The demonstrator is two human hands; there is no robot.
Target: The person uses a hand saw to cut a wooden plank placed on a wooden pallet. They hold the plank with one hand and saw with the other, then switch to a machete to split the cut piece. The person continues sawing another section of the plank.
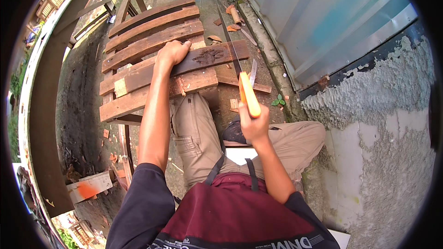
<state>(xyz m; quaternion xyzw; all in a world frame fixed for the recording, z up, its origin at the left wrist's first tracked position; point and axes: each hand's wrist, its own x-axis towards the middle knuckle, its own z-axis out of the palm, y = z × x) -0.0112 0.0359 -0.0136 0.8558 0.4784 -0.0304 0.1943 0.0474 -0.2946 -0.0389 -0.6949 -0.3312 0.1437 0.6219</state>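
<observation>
My right hand (254, 122) is wrapped round the orange-yellow handle of a handsaw (249, 96). Its long dark blade runs away from me and crosses a wooden plank (206, 58) close to the plank's right end. That plank has a dark, rough patch and lies across a slatted wooden bench (159, 32). My left hand (173, 53) presses down on the plank, left of the dark patch, with its fingers curled over the far edge and mostly hidden. A few wood chips lie on the nearest slat, below the plank.
A corrugated metal sheet (323, 23) and a rough plaster wall (369, 124) stand close on the right. On the concrete floor are a wood offcut (249, 84), dry leaves and a small green plant (278, 100). A long dark board structure (46, 110) rises on the left.
</observation>
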